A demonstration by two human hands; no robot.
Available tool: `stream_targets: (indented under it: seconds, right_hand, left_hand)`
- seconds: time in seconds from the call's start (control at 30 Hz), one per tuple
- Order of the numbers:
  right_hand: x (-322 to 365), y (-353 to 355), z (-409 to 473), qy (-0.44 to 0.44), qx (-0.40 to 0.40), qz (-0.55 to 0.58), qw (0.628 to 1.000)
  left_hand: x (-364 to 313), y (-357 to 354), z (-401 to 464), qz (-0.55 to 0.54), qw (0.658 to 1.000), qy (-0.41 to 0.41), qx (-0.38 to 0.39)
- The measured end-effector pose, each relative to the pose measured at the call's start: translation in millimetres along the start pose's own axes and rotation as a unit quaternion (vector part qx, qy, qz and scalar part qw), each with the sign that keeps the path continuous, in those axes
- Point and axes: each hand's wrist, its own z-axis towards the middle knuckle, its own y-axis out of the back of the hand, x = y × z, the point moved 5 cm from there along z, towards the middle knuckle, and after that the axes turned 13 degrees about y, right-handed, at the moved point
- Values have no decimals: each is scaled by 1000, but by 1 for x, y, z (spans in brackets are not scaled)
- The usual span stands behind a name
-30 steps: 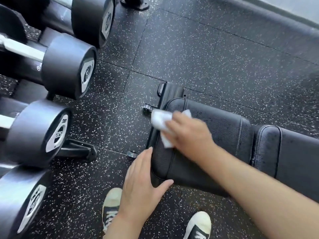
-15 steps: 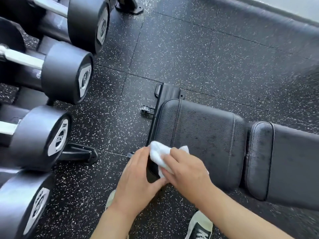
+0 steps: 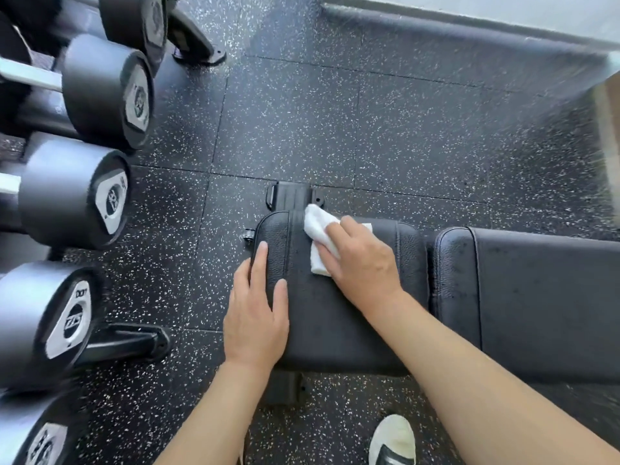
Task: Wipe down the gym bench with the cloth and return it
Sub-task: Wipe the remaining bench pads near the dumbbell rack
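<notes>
The black padded gym bench (image 3: 335, 317) runs from the middle of the view to the right edge, its seat pad nearest me and the longer back pad (image 3: 543, 297) to the right. A white cloth (image 3: 318, 229) lies on the far part of the seat pad. My right hand (image 3: 360, 260) presses down on the cloth with its fingers over it, covering much of it. My left hand (image 3: 256, 313) rests flat on the seat pad's left edge, fingers straight, holding nothing.
A rack of black dumbbells (image 3: 97, 92) fills the left side, its foot (image 3: 127, 340) reaching toward the bench. Speckled rubber floor (image 3: 335, 112) surrounds the bench. A wall base (image 3: 469, 31) runs along the back. My shoe (image 3: 392, 441) stands below the bench.
My right hand has carried the cloth from the seat pad's near left corner up to its far edge. My left hand has shifted onto the pad's left edge, fingers flat.
</notes>
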Motion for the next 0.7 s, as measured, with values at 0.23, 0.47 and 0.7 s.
stream_targets:
  seconds: [0.23, 0.47, 0.7]
  right_hand:
    - [-56, 11, -36, -214, -41, -27, 976]
    - [57, -33, 45, -149, -75, 54, 985]
    - [-20, -1, -12, -110, -64, 2, 992]
  left_hand:
    - [7, -7, 1, -11, 998, 6, -54]
    - [9, -13, 6, 13, 998, 5, -63]
    - [5, -11, 5, 14, 998, -4, -69]
